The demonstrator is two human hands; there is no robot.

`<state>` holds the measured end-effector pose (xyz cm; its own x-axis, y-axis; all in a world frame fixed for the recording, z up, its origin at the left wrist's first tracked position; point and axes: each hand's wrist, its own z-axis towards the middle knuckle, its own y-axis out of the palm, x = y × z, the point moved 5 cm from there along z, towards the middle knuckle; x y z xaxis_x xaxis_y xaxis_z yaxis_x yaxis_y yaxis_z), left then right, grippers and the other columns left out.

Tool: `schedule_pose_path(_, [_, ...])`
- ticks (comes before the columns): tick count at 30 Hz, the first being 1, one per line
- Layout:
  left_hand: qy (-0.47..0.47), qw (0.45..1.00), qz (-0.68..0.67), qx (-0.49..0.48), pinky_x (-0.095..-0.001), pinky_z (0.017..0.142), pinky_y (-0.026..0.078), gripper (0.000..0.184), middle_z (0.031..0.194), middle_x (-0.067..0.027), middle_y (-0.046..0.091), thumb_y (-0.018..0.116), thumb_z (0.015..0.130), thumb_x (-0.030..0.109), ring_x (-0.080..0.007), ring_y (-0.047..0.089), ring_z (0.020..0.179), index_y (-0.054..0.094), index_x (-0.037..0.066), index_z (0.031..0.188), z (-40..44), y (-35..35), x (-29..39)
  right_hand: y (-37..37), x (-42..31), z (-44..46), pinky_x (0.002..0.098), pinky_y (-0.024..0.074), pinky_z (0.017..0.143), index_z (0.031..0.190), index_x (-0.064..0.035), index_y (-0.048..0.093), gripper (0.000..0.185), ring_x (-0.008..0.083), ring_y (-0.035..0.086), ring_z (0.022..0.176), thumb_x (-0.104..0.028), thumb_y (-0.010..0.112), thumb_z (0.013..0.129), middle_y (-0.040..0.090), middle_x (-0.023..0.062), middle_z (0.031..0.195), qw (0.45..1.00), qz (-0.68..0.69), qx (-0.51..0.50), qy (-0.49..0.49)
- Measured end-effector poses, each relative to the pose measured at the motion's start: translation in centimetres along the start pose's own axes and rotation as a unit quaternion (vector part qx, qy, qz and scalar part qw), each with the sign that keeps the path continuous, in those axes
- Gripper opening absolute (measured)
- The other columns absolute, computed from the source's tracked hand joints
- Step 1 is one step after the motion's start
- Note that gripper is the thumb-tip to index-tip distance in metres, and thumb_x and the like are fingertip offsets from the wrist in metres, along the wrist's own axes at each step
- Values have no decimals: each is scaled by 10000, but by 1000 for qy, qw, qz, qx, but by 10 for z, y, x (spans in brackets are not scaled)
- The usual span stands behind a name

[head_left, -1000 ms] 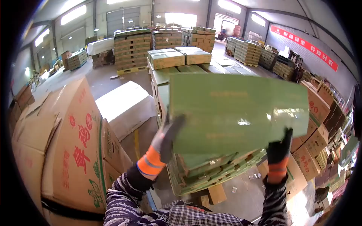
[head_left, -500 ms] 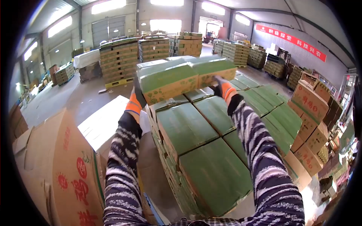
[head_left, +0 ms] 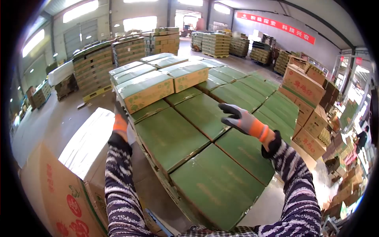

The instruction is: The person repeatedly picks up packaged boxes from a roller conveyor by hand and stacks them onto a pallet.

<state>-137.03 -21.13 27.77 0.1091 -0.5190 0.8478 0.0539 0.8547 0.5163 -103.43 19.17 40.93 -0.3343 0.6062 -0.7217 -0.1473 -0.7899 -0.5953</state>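
Two green-topped cardboard boxes, the left carton [head_left: 148,93] and the right carton [head_left: 189,77], sit side by side on the upper layer of a large stack. My left hand [head_left: 120,118], in a grey and orange glove, is upright beside the left carton's near end; its fingers look stretched out, though partly hard to see. Whether it touches the carton I cannot tell. My right hand [head_left: 242,120], gloved alike, hovers with fingers apart above the lower layer of green-topped cartons [head_left: 217,181], holding nothing.
Large brown cartons with red print stand at left [head_left: 59,193] and right [head_left: 302,85]. A white-topped stack [head_left: 87,138] lies left of the green cartons. Further back are several loaded pallets [head_left: 92,67] and a red banner [head_left: 276,25].
The two cartons, held between my hands before, now rest on the upper layer. My right hand has let go and drawn back to the right. The view has turned rightward.
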Motion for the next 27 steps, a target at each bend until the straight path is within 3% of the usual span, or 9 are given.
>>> schedule_pose_path(7, [-78, 996, -22, 31, -337, 1033, 295, 748, 1381, -106, 412, 442, 877, 594, -221, 417, 1216, 333, 60, 1389, -182, -127, -137, -96, 28, -232, 287, 435, 922, 1189, 20, 538, 408, 171, 543, 1101, -113, 657, 822, 587, 107, 1156, 973, -52, 214, 65])
schedule_pose_path(9, [-94, 990, 5, 103, -295, 691, 383, 492, 949, 16, 534, 488, 888, 529, -119, 457, 786, 542, 108, 1137, -251, -206, -230, -112, 63, -318, 277, 437, 912, 1173, 23, 548, 381, 178, 555, 1096, -87, 645, 822, 599, 122, 1139, 939, -62, 308, 142])
schedule_pose_path(11, [-172, 975, 69, 123, -290, 427, 186, 347, 539, 84, 279, 484, 912, 444, -80, 273, 455, 384, 207, 680, -371, -194, -253, -121, 117, -425, 301, 432, 930, 1174, -2, 558, 372, 234, 551, 1121, -133, 634, 834, 585, 156, 1164, 886, -120, 362, 264])
schedule_pose_path(13, [-290, 952, 74, 71, -284, 559, 362, 459, 791, 18, 475, 425, 913, 489, -114, 441, 654, 530, 94, 1122, -446, -276, -365, -120, 146, -535, 344, 430, 940, 1184, -29, 562, 407, 311, 536, 1122, -233, 629, 838, 561, 178, 1200, 823, -296, 329, 356])
schedule_pose_path(17, [-466, 822, 292, -148, -355, 781, 466, 388, 1066, -179, 612, 536, 891, 326, -309, 582, 921, 545, 32, 1144, -601, -237, -417, -100, 203, -757, 417, 328, 1024, 1193, -53, 560, 557, 323, 461, 1191, -405, 650, 772, 516, 173, 1262, 698, -353, 323, 533])
schedule_pose_path(19, [-363, 758, 413, -352, -373, 792, 462, 374, 1079, -191, 610, 522, 897, 317, -320, 580, 955, 545, 36, 1143, -634, -203, -454, -88, 202, -835, 436, 329, 1030, 1243, -20, 500, 645, 388, 376, 1237, -355, 701, 730, 441, 206, 1327, 627, -408, 324, 579])
schedule_pose_path(21, [9, 700, 437, -565, -392, 803, 457, 360, 1092, -202, 607, 508, 904, 308, -331, 578, 989, 544, 40, 1142, -657, -154, -476, -77, 201, -907, 456, 284, 1058, 1334, -45, 396, 732, 396, 321, 1281, -395, 672, 753, 371, 189, 1391, 586, -358, 306, 659])
schedule_pose_path(23, [-66, 586, 490, -642, -380, 823, 446, 406, 1110, -194, 604, 506, 901, 348, -324, 571, 1012, 534, 51, 1176, -677, -124, -516, -58, 209, -974, 474, 247, 1064, 1370, -78, 350, 783, 373, 296, 1305, -462, 649, 757, 331, 174, 1423, 520, -379, 272, 716])
schedule_pose_path(27, [-186, 621, 477, -594, -390, 816, 429, 396, 1129, -174, 594, 462, 939, 323, -276, 567, 1013, 497, 89, 1257, -703, -3, -491, -14, 190, -1023, 478, 221, 1070, 1437, -98, 243, 854, 361, 232, 1340, -480, 619, 772, 232, 148, 1475, 498, -336, 224, 767])
